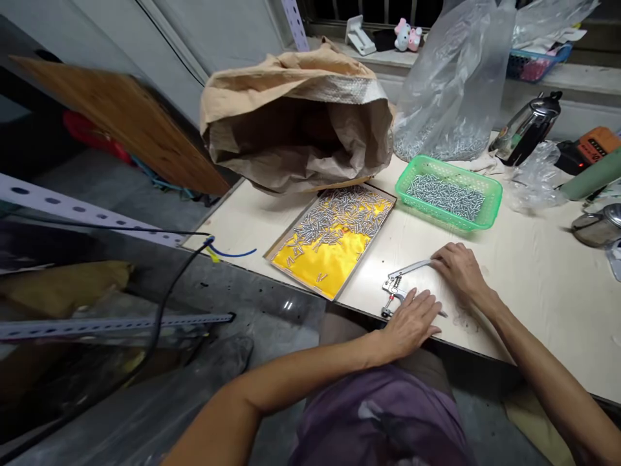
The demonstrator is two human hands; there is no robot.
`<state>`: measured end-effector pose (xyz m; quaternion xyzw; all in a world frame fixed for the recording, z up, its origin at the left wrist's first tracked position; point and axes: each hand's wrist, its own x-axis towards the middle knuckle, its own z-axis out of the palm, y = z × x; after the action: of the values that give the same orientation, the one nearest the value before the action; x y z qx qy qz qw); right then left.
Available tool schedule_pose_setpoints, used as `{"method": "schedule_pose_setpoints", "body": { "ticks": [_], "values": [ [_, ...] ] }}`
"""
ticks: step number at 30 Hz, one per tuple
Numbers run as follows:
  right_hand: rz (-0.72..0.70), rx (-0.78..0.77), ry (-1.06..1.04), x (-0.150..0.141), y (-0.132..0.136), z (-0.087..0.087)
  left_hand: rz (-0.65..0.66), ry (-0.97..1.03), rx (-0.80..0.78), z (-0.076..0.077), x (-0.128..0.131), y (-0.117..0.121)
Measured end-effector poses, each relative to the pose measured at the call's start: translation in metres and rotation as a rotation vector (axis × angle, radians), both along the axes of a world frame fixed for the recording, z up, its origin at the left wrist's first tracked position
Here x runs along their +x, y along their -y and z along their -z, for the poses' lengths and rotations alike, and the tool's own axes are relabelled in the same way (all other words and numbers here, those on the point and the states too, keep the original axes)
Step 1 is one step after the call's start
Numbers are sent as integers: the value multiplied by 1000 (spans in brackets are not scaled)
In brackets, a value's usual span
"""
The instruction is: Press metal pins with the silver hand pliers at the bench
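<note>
Head camera view: the right hand (460, 268) has its fingers bent onto the free end of the upper lever (412, 266) of a spring-loaded hand plier (395, 286); the left hand (407, 327) has its fingers extended, close together, over the lower handle. Whether either hand closes around the metal cannot be told. The plier lies on the worktable (548, 278), its long axis running left to right: head left of the fingers, handles diverging rightward. The table's near edge passes just below the left fingers and plier head. Tabletop extends rightward from the right fingers. Left of both hands, a shallow yellow-lined tray (337, 265) of metal pins (334, 217) limits room beyond the head. Ahead of the right fingers is a green plastic basket (431, 213), also holding pins. Farther forward-left, a brown paper sack (291, 165) overhangs the tray's far end; behind the basket stands a clear plastic bag (451, 84).
</note>
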<state>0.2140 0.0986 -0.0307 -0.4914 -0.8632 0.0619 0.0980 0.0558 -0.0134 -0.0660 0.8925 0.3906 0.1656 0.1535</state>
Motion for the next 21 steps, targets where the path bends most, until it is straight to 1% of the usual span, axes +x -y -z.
{"method": "schedule_pose_setpoints", "body": {
  "ticks": [2,4,6,8,9,12,13,14,16,18,21],
  "values": [
    [3,31,16,-6,-6,-6,-18,12,4,-5,1,2],
    [-34,52,-11,-10,-2,-14,-20,29,20,-13,-5,5],
    [-115,26,-66,-14,13,-17,-4,47,51,-25,-21,7],
    [-197,-32,-115,-15,33,-16,-41,28,62,-38,-50,6],
    [-224,-62,-132,-15,43,-13,-103,-7,56,-44,-69,3],
    [-259,-119,-158,-14,66,-4,-440,-215,-11,-59,-128,-13],
    [-259,-126,-157,-14,71,-1,-515,-302,-50,-62,-145,-19],
    [-257,-126,-153,-14,74,1,-563,-380,-99,-63,-159,-25],
    [-244,-120,-133,-15,78,5,-600,-492,-195,-62,-177,-35],
    [-228,-112,-105,-16,80,6,-597,-536,-252,-59,-183,-39],
    [-194,-62,-60,-20,82,2,-582,-542,-248,-55,-183,-40]
  ]
}}
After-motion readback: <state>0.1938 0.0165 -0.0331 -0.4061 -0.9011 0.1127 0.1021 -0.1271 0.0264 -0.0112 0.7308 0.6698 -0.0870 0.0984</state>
